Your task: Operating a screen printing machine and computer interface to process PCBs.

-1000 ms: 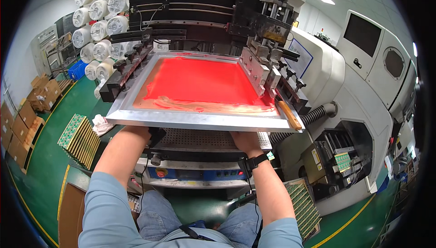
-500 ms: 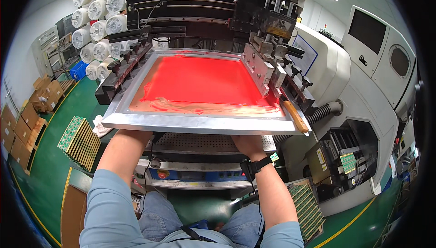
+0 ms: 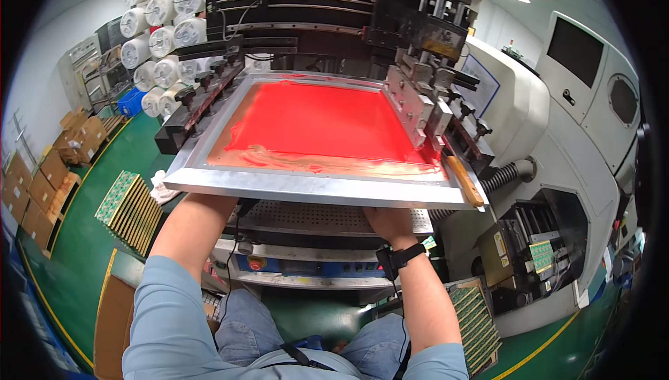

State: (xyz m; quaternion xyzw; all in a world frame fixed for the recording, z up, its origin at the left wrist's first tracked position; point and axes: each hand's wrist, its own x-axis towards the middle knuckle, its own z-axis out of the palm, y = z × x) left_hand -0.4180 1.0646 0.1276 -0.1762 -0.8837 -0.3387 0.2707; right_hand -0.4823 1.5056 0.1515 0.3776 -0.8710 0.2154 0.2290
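Observation:
A silver screen-printing frame [image 3: 313,188] is clamped in a machine in front of me, its mesh spread with bright red ink [image 3: 320,122]. Both my arms reach in beneath its front edge. My left hand [image 3: 214,202] is under the left part of the frame, with its fingers hidden. Under the right part is my right hand [image 3: 389,224]; its back and wrist show, but the fingers do not. Below the frame lies a perforated metal plate [image 3: 306,217]. A tool with a wooden handle [image 3: 465,181] rests on the frame's right front corner.
Squeegee holders [image 3: 418,105] stand over the frame's right side. A slotted rack of green circuit boards [image 3: 131,209] is at the left, another [image 3: 475,324] at lower right. A red button [image 3: 256,264] sits on the front panel. A ribbed hose [image 3: 512,174] runs at the right.
The whole view has shifted slightly, so the machine and frame appear a little further right. Both hands stay under the frame.

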